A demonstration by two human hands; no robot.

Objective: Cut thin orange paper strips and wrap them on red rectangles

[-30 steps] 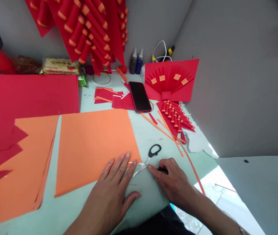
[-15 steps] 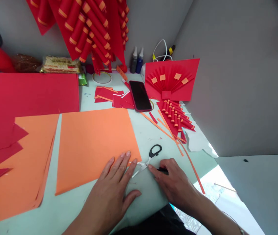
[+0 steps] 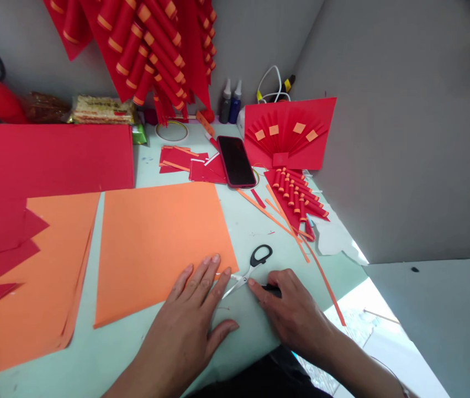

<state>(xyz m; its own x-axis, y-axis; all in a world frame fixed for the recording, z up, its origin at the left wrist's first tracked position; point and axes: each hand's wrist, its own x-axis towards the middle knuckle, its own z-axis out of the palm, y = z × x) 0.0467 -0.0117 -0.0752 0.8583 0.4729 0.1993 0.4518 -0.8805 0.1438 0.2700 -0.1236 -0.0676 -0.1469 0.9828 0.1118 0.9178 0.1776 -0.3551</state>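
While our left hand (image 3: 191, 318) lies palm down with the fingers stretched out, its tips rest on the near edge of a flat orange paper sheet (image 3: 160, 243), close to the right corner, and the thumb sticks out to the right over the pale green tabletop (image 3: 94, 359). So yeah, that one's open, just resting there. Our right hand (image 3: 288, 296) is the curled one: it grips one loop of the black-handled metal scissors (image 3: 244, 279), one fingertip reaching toward the pivot, and the forearm slants in from the lower right. The other loop sits free, angled away from us. We've got the blades spread, one running by our left index finger at the sheet's edge, the other lower, over the tabletop
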